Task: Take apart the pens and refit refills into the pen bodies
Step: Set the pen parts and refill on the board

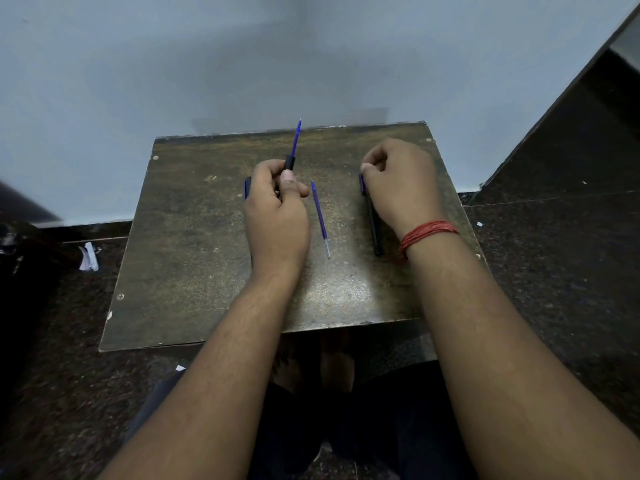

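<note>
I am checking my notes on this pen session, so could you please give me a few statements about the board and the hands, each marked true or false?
1. The left hand holds a black pen body with a blue refill sticking out of it. True.
2. A loose refill lies on the wooden board between the two hands. True.
3. The right hand is raised high above the board and holds a refill. False: it is down at the far end of a dark pen that lies on the board.
4. A red thread band is on the left wrist. False: it is on the right wrist.
5. The loose refill lies crosswise, parallel to the board's near edge. False: it runs roughly front to back.
</note>
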`<control>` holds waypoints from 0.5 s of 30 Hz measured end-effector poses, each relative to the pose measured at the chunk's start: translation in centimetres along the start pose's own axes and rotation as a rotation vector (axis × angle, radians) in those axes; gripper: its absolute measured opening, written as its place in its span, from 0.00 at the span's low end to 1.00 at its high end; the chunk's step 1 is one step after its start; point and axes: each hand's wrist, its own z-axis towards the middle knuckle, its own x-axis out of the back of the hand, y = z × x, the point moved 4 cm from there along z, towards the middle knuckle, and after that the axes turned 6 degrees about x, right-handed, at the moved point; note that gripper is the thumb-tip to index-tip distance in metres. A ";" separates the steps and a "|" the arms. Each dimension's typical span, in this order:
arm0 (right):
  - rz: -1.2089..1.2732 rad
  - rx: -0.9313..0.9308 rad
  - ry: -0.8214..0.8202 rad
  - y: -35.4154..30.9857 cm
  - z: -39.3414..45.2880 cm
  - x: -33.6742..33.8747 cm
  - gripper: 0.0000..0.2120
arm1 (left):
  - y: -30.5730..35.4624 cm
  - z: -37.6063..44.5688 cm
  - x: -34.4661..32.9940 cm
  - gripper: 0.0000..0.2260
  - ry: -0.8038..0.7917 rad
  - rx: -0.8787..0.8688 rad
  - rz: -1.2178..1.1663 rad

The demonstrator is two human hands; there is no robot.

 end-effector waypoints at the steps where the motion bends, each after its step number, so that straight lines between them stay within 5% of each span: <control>1: -0.053 -0.013 0.015 0.6 0.1 0.5 0.05 | 0.0 0.0 0.0 0.06 -0.001 0.003 -0.004; 15: -0.367 -0.059 -0.133 2.4 0.1 1.5 0.07 | -0.1 -0.2 -0.2 0.08 -0.024 0.032 0.002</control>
